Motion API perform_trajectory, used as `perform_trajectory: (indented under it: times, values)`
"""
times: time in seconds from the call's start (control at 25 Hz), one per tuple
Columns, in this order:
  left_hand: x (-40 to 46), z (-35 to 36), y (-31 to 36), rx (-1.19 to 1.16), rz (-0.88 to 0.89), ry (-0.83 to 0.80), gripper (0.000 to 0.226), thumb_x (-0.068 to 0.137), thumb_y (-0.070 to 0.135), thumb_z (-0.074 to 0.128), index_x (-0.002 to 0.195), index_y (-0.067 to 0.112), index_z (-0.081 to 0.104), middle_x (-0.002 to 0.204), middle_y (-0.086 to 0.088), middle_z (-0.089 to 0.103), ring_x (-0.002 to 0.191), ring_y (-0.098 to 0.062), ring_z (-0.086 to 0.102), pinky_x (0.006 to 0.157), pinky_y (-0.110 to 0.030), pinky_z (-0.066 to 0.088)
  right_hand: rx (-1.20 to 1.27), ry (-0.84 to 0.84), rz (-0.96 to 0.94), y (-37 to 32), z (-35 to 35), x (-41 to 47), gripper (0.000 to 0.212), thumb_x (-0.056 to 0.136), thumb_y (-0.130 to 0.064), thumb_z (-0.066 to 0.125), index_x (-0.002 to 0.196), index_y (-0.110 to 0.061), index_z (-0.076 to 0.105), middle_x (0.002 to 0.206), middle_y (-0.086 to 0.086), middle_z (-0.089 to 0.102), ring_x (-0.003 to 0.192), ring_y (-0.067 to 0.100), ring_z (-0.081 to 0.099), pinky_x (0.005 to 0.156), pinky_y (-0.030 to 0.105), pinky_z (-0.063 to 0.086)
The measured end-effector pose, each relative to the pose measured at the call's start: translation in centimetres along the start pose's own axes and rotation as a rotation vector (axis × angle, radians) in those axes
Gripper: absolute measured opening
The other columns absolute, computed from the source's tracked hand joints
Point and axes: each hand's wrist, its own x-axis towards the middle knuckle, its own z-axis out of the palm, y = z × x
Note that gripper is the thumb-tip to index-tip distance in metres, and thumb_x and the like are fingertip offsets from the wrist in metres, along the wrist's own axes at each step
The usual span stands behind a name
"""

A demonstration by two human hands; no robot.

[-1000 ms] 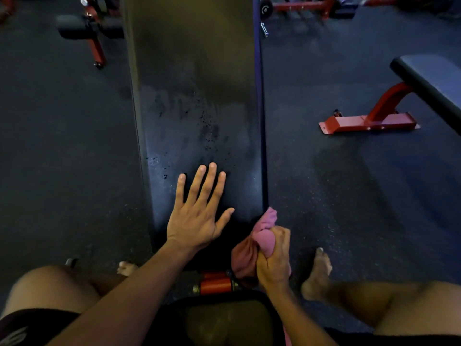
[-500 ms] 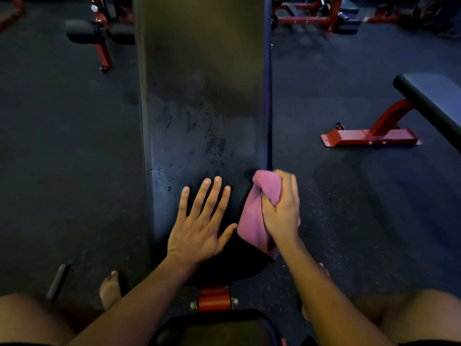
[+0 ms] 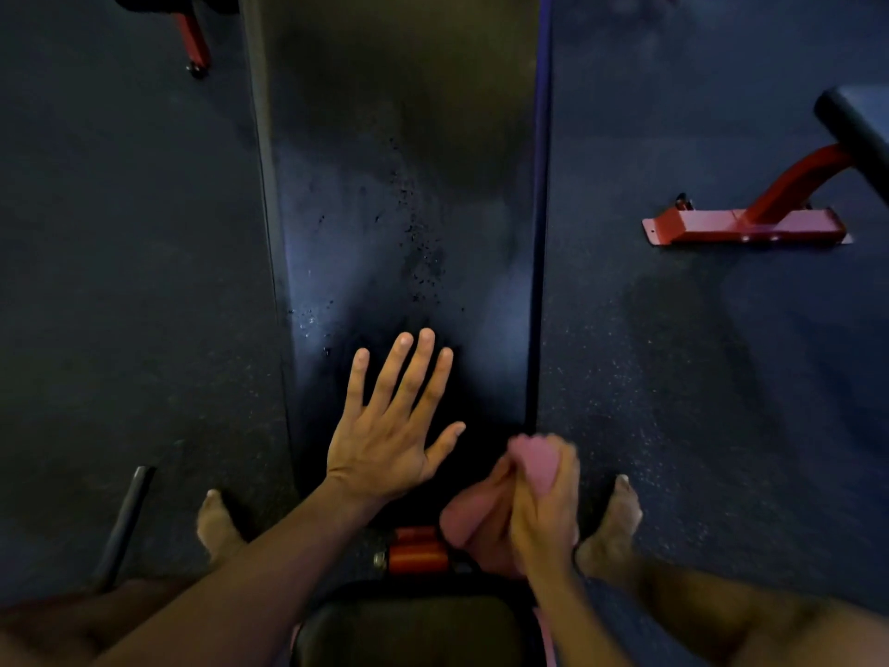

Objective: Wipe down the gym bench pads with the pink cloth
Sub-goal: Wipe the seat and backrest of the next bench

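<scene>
A long dark bench pad (image 3: pixel 399 195) runs away from me up the middle of the view, with wet speckles on its surface. My left hand (image 3: pixel 389 426) lies flat on the pad's near end, fingers spread. My right hand (image 3: pixel 543 503) grips the bunched pink cloth (image 3: pixel 474 512) at the pad's near right corner, just off its edge. Below, a black seat pad (image 3: pixel 409 628) sits between my thighs, joined by a red frame piece (image 3: pixel 418 553).
Dark rubber floor (image 3: pixel 673 402) lies on both sides. A second bench with a red foot (image 3: pixel 741 226) stands at the right. A red leg (image 3: pixel 192 40) of other equipment shows at top left. A black bar (image 3: pixel 125 522) lies by my left foot.
My right hand pulled the pink cloth back down from the pad's right side to its near corner. My left hand stayed flat on the pad.
</scene>
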Motion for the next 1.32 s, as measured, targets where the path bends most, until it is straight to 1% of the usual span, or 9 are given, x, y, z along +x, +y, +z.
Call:
perform_trajectory:
  times: [0.08,0.24,0.44,0.6,0.8,1.0,1.12,1.2,1.32]
  values:
    - [-0.1,0.0,0.0,-0.013,0.006,0.002,0.080,0.104,0.062,0.035,0.166,0.012,0.022,0.174,-0.013,0.015,0.160,-0.032,0.015,0.128,-0.061,0.010,0.006,0.090,-0.054,-2.8,-0.3,4.1,0.040,0.094,-0.033,0.050,0.126,-0.009,0.052,0.113,0.003,0.051,0.103,0.018,0.052,0.091,0.025,0.041]
    - [0.2,-0.7,-0.1,-0.051,-0.013,0.005,0.075,0.106,0.059,0.033,0.166,0.014,0.023,0.174,-0.011,0.014,0.161,-0.029,0.014,0.128,-0.058,0.011,-0.195,-0.049,-0.173,-4.0,-1.9,4.1,0.040,0.090,-0.030,0.048,0.128,-0.015,0.049,0.113,0.005,0.051,0.102,0.024,0.050,0.085,0.047,0.049]
    - [3.0,-3.6,-3.0,-0.159,-0.081,0.183,0.059,0.105,0.049,0.043,0.155,0.017,0.050,0.163,-0.007,0.043,0.144,-0.026,0.049,0.119,-0.050,0.029,-0.523,-0.046,-0.396,-11.2,-5.4,6.9,0.057,0.085,-0.056,0.048,0.130,-0.020,0.045,0.116,0.007,0.047,0.101,0.025,0.045,0.084,0.040,0.043]
    - [5.7,-4.9,-7.7,-0.147,-0.281,0.222,0.064,0.105,0.049,0.041,0.160,0.015,0.039,0.169,-0.009,0.032,0.156,-0.026,0.030,0.127,-0.055,0.019,-0.551,0.023,-0.592,-21.8,-6.7,15.5,0.054,0.087,-0.037,0.032,0.137,-0.017,0.040,0.120,0.011,0.045,0.099,0.030,0.044,0.087,0.049,0.045]
    - [8.3,-4.0,-11.2,-0.064,0.060,0.100,0.070,0.107,0.059,0.033,0.162,0.016,0.034,0.172,-0.009,0.023,0.160,-0.026,0.020,0.128,-0.053,0.016,-0.657,-0.002,-0.935,-31.3,-3.5,24.7,0.044,0.095,-0.018,0.045,0.139,-0.014,0.048,0.127,0.018,0.043,0.098,0.036,0.048,0.087,0.053,0.047]
    - [18.1,-5.5,-15.8,-0.027,0.145,0.192,0.072,0.107,0.061,0.036,0.164,0.018,0.030,0.174,-0.008,0.018,0.161,-0.025,0.012,0.129,-0.053,0.013,-0.932,0.027,-1.312,-43.1,-0.6,35.9,0.044,0.089,-0.009,0.058,0.132,-0.019,0.053,0.131,0.020,0.042,0.100,0.039,0.051,0.075,0.049,0.050]
    - [22.1,-5.0,-17.0,-0.008,0.059,0.237,0.076,0.104,0.065,0.037,0.164,0.020,0.029,0.174,-0.009,0.016,0.161,-0.025,0.012,0.129,-0.054,0.008,-1.002,0.072,-1.569,-50.1,1.6,41.5,0.037,0.094,-0.017,0.050,0.131,-0.015,0.053,0.130,0.020,0.049,0.109,0.040,0.052,0.081,0.051,0.049]
    - [22.8,-4.0,-17.3,-0.024,0.057,0.290,0.075,0.103,0.065,0.039,0.163,0.020,0.032,0.174,-0.009,0.016,0.161,-0.024,0.012,0.128,-0.054,0.012,-0.933,-0.015,-1.673,-54.0,4.8,43.3,0.041,0.095,-0.019,0.048,0.135,-0.012,0.054,0.129,0.018,0.053,0.111,0.038,0.054,0.091,0.052,0.049]
    - [22.7,-3.6,-17.6,-0.051,0.074,0.325,0.069,0.105,0.059,0.042,0.162,0.021,0.036,0.173,-0.007,0.020,0.161,-0.022,0.013,0.128,-0.053,0.019,-0.915,-0.421,-1.810,-53.9,11.8,41.3,0.044,0.096,-0.030,0.043,0.135,-0.013,0.056,0.125,0.012,0.060,0.108,0.033,0.058,0.096,0.049,0.047]
